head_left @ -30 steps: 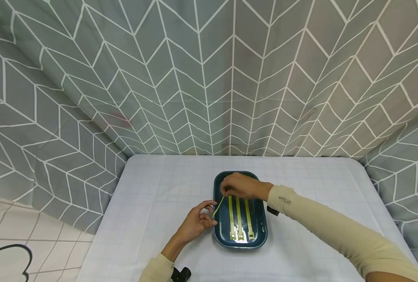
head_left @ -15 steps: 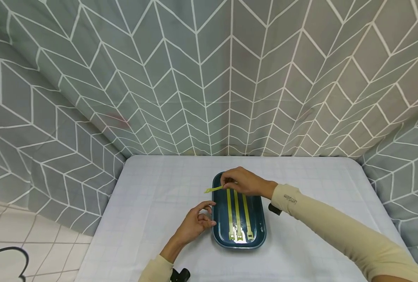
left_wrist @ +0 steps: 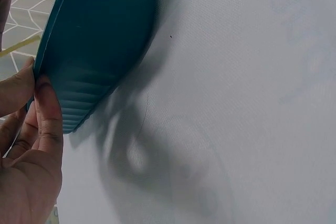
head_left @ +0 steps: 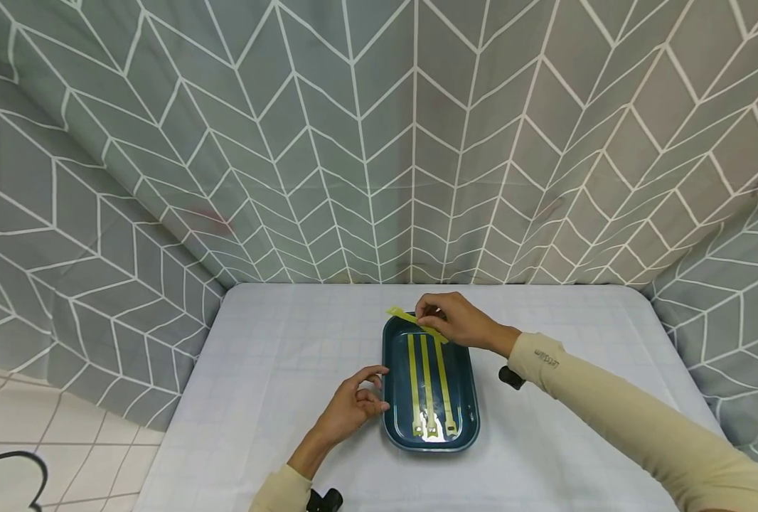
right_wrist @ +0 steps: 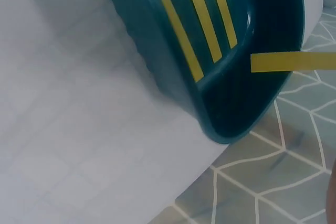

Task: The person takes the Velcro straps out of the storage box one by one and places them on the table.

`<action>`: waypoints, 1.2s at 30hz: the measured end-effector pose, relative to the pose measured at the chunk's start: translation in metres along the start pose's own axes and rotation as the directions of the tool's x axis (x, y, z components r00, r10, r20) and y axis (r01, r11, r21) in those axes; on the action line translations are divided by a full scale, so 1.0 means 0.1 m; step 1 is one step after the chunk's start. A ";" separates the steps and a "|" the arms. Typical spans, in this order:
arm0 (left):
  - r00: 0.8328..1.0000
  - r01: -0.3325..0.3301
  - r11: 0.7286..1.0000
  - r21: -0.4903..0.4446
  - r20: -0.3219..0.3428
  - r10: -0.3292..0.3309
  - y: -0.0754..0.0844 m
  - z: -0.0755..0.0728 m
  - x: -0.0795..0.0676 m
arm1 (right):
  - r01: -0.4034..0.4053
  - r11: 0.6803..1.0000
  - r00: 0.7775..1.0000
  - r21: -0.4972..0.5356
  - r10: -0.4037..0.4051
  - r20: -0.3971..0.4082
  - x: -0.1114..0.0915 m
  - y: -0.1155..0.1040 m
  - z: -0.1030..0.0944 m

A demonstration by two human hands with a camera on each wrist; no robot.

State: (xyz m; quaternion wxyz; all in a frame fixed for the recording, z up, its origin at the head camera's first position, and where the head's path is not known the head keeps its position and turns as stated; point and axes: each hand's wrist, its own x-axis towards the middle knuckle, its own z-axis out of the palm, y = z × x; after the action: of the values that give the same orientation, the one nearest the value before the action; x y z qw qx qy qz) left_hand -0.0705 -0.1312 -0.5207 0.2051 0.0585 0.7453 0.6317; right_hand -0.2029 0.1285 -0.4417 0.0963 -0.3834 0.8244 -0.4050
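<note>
A deep teal tray stands on the white-covered table, long side away from me. My left hand pinches its left rim between thumb and fingers, as the left wrist view shows at the tray wall. Three flat yellow cable straps lie side by side inside, their wider slotted ends nearest me. Over the tray's far end, my right hand pinches a fourth such strap near its middle. Its slotted end points left, and its plain end hangs over the tray's inside.
White cloth covers the table around the tray. A grey curtain with white zigzag lines rises behind the table's far edge and along both sides. Pale floor tiles show at the lower left.
My right hand has lifted the strap away from beside the left hand, turned it, and carried it to the tray's far end. The left hand stays at the rim.
</note>
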 end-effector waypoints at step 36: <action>1.000 -0.002 1.000 0.005 -0.002 0.002 -0.01 0.00 0.01 | -0.245 0.894 0.913 0.376 0.343 -0.220 -0.54 0.27 -0.42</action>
State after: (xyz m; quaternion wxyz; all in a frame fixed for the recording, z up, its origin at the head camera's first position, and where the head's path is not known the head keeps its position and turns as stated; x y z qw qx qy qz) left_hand -0.0708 -0.1308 -0.5220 0.2035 0.0592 0.7470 0.6301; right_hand -0.2005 0.2025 -0.4425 0.1042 -0.1693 0.7958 -0.5720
